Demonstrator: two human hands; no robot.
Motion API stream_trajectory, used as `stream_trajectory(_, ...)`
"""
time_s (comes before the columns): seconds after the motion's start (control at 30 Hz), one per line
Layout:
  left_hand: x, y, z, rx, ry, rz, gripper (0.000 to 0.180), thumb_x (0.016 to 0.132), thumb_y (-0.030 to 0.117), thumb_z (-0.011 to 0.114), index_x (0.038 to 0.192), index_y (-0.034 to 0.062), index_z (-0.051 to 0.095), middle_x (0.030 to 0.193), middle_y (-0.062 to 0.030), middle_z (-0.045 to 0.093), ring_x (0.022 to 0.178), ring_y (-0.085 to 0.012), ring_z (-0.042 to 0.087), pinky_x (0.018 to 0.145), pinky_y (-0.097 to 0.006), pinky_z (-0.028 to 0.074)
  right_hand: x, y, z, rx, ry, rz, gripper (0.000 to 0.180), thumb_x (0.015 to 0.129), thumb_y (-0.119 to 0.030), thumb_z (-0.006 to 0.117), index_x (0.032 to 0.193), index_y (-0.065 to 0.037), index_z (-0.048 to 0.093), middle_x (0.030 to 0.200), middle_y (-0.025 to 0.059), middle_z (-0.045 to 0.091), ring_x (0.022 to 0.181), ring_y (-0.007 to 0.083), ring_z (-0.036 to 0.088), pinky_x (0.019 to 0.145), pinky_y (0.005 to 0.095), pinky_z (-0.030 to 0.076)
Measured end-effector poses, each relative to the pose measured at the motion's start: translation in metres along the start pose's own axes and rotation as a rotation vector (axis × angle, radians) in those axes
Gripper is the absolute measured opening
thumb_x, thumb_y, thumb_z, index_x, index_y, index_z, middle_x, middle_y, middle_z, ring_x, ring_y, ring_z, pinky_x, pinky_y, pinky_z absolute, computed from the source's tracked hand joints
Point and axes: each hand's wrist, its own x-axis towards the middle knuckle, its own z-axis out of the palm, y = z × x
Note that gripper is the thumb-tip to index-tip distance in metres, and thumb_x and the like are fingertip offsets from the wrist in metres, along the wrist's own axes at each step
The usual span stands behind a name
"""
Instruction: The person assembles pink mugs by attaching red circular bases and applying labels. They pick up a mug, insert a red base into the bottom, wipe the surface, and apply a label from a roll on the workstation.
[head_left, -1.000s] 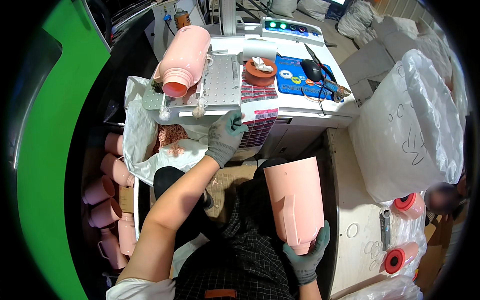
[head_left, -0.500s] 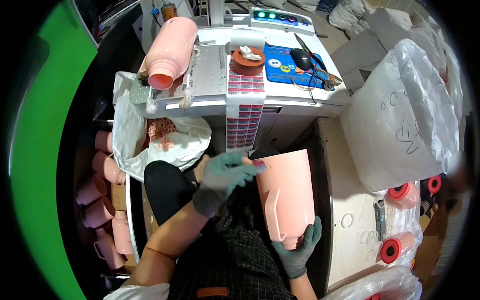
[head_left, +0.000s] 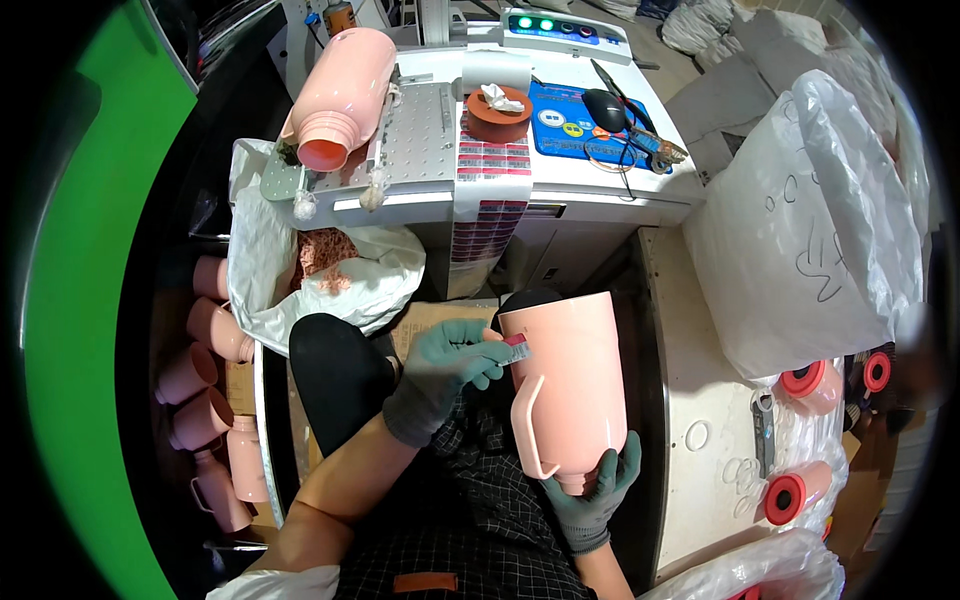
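Note:
Gloved in grey-green, my left hand [head_left: 452, 366] pinches a small red and white sticker [head_left: 516, 349] close to the upper left side of a pink plastic jug [head_left: 578, 375]. The jug lies over my lap, its wide end away from me, its handle on the left and its threaded neck toward me. My right hand [head_left: 598, 497], also gloved, grips the jug around the neck. A strip of similar stickers [head_left: 488, 232] hangs over the front edge of the white workbench. Another pink jug [head_left: 345, 95] lies on the perforated metal plate at the bench's left.
A brown tape roll [head_left: 498, 120] and a black mouse [head_left: 603, 110] are on the bench [head_left: 650, 190]. Below left stand a white sack [head_left: 385, 290] and several pink jugs [head_left: 213, 420]. At right are a big white bag [head_left: 790, 240], white rings [head_left: 698, 435] and red-rimmed pink pieces [head_left: 785, 498].
The sticker in my left hand now shows clearly beside the jug, where before it was blurred. The jug has shifted slightly left, and the sticker strip hangs shorter.

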Motion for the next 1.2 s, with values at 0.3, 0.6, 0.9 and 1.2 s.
stream_trajectory(0.3,-0.001,-0.003,-0.008,-0.149,0.012,-0.171,0.026,0.098,0.024,0.072,0.100,-0.0021,0.073,0.088,-0.0061,0.073,0.070,-0.0098,0.066,0.066,-0.023,0.053,0.001,0.012,0.005,0.305,0.009,0.192,0.122,0.068,-0.028,0.098,0.165,-0.006,0.026,0.162,0.0174,0.032,0.148,0.0341,0.040,0.118,0.0495,0.041)
stream_trajectory(0.6,0.020,-0.002,0.026,-0.233,-0.054,-0.300,0.016,0.092,0.012,0.075,0.101,-0.0010,0.074,0.088,-0.0050,0.074,0.074,-0.0083,0.065,0.065,-0.022,0.050,0.000,0.011,0.006,0.338,0.021,0.197,0.123,0.069,-0.030,0.098,0.164,-0.004,0.025,0.162,0.0157,0.032,0.147,0.0324,0.040,0.120,0.0482,0.038)
stream_trajectory(0.9,0.017,-0.011,0.027,0.128,0.033,-0.103,0.020,0.087,0.007,0.082,0.101,-0.0017,0.070,0.082,-0.0047,0.072,0.068,-0.0070,0.064,0.061,-0.023,0.050,-0.001,0.007,0.005,0.138,0.008,0.054,0.122,0.068,-0.025,0.098,0.165,-0.013,0.025,0.163,0.0195,0.030,0.148,0.0405,0.038,0.118,0.0535,0.041)
stream_trajectory(1.2,0.043,-0.019,0.020,0.536,0.071,0.510,0.024,0.095,0.006,0.072,0.119,0.0008,0.067,0.106,-0.0114,0.069,0.092,-0.0208,0.070,0.080,-0.033,0.056,-0.005,0.015,0.010,0.275,-0.011,0.126,0.123,0.068,-0.020,0.097,0.166,-0.014,0.023,0.164,0.0197,0.025,0.149,0.0404,0.037,0.119,0.0533,0.040)
